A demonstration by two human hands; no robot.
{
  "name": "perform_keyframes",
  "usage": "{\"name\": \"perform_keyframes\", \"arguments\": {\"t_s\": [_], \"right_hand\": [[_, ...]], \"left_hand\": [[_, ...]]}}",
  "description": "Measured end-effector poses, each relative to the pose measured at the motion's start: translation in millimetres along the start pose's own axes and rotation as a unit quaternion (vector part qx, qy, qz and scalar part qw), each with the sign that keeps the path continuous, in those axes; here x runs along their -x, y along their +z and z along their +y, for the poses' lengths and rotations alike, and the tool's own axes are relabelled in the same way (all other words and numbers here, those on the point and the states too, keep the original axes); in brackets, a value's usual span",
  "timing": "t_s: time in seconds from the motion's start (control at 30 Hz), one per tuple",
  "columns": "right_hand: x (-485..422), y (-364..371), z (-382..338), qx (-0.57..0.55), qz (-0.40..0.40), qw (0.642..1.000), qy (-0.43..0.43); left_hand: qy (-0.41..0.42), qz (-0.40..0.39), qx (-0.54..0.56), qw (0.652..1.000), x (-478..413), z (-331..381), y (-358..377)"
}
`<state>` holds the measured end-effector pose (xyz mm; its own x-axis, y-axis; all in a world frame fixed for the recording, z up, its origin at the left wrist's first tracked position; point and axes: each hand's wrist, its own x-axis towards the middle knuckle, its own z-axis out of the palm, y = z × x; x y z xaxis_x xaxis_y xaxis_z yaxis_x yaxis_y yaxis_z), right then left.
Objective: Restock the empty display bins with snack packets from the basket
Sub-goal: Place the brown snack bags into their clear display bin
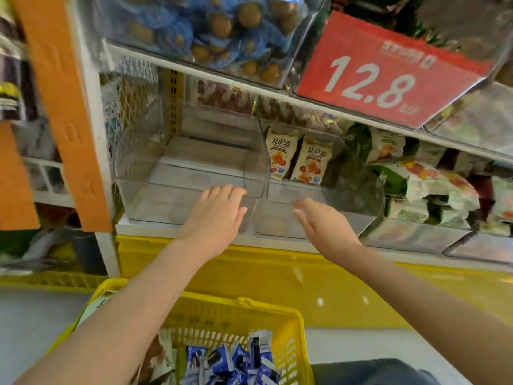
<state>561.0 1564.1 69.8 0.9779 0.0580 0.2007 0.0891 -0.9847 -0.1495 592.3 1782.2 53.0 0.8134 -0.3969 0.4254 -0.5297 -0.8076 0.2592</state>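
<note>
Two clear plastic display bins sit side by side on the lower shelf. The left bin (155,201) holds nothing. The right bin (280,229) has two cream snack packets (298,158) standing at its back. My left hand (215,218) rests with straight fingers on the front rim of the left bin. Just in front of the right bin's rim, my right hand (323,225) hovers with relaxed fingers and holds nothing. Below, a yellow basket (298,323) holds several blue and white snack packets (230,362).
Bins to the right hold green and white packets (416,184). The shelf above carries a bin of blue-wrapped snacks (211,31) and a red price sign (385,70) reading 12.8. An orange upright (61,107) stands at the left, a yellow shelf base (277,276) below.
</note>
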Motion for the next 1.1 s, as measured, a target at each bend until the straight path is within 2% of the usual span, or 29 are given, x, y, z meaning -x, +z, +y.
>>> {"name": "perform_keyframes", "arguments": {"t_s": [0.13,0.2,0.27,0.37,0.47,0.53,0.63,0.7,0.8,0.87,0.9,1.03,1.1], "right_hand": [[39,10,-14,0.036,0.019,0.998,-0.043],[60,18,-28,0.028,0.032,0.997,-0.065],[79,32,-49,0.001,0.03,0.996,-0.086],[103,68,-83,-0.032,-0.038,0.993,-0.107],[120,112,-117,-0.069,-0.131,0.983,-0.11],[130,140,-142,-0.099,-0.185,0.973,-0.099],[143,175,-180,-0.187,-0.27,0.943,-0.048],[143,190,-203,-0.264,-0.293,0.919,0.008],[128,202,-233,-0.424,-0.268,0.853,0.142],[112,208,-246,-0.497,-0.238,0.804,0.221],[105,211,-250,-0.507,-0.229,0.793,0.249],[86,219,-252,-0.403,-0.253,0.826,0.303],[82,219,-254,-0.407,-0.253,0.823,0.305]], "left_hand": [[0.032,0.033,0.011,0.999,37,8,-24],[0.048,0.073,0.008,0.996,65,9,-32],[0.029,0.115,0.031,0.992,97,3,-32],[-0.031,0.14,0.04,0.989,143,-21,-21],[-0.127,0.111,0.013,0.986,187,-59,-6],[-0.22,0.068,-0.006,0.973,215,-86,5],[-0.39,-0.031,-0.003,0.92,255,-121,20],[-0.464,-0.082,0.036,0.881,278,-136,29],[-0.495,-0.118,0.12,0.853,299,-143,39],[-0.495,-0.1,0.142,0.851,303,-144,41],[-0.494,-0.089,0.143,0.853,303,-143,41],[-0.494,-0.083,0.144,0.854,303,-143,40],[-0.492,-0.086,0.151,0.853,303,-143,39]]}}
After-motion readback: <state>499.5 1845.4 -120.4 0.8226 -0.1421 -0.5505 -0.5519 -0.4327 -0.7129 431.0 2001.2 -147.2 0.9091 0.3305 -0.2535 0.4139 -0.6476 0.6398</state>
